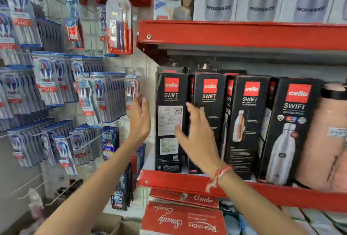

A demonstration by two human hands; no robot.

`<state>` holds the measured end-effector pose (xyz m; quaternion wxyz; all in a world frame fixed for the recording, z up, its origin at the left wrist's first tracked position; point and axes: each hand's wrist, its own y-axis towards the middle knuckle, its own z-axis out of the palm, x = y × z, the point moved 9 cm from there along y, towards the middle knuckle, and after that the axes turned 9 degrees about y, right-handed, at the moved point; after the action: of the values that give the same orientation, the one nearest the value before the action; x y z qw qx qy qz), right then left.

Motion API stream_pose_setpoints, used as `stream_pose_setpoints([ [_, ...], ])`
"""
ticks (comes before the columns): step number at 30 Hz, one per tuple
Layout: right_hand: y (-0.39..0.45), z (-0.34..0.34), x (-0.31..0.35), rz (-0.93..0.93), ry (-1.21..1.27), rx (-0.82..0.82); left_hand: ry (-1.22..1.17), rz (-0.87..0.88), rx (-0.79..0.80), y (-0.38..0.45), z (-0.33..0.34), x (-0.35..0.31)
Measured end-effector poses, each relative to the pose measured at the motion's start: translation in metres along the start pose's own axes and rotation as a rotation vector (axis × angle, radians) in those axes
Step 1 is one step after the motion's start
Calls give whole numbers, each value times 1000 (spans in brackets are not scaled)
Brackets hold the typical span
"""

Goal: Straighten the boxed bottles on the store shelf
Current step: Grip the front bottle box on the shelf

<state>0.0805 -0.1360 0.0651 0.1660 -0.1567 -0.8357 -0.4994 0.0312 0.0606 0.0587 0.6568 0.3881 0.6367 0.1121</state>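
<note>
Hands [139, 120] [197, 137] open by glossy rectangular cartons [170, 122]

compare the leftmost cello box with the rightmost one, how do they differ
The leftmost box shows white printed label panels toward the camera; the rightmost box shows a white bottle picture. The leftmost faces almost square-on; the rightmost is angled. Both are black, upright, with the red Cello Swift logo.

the boxed bottles [210, 120] are black with red logo squares and white lettering, standing on a red shelf [187, 181]. right of them, a pale peach flask [326, 141] with a black band. below the shelf, red combo cartons [183, 218] with white script.
</note>
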Motion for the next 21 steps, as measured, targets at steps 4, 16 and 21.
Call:
stream_pose_setpoints([
  [4, -32, 70, -21, 270, -49, 189, -34, -295, 457, -20, 48, 59],
  [16, 29, 68, -37, 274, 273, 325, -163, 106, 540, -10, 3, 3],
  [21, 34, 71, -47, 328, 281, 361, -33, 146, 410, -17, 11, 5],
])
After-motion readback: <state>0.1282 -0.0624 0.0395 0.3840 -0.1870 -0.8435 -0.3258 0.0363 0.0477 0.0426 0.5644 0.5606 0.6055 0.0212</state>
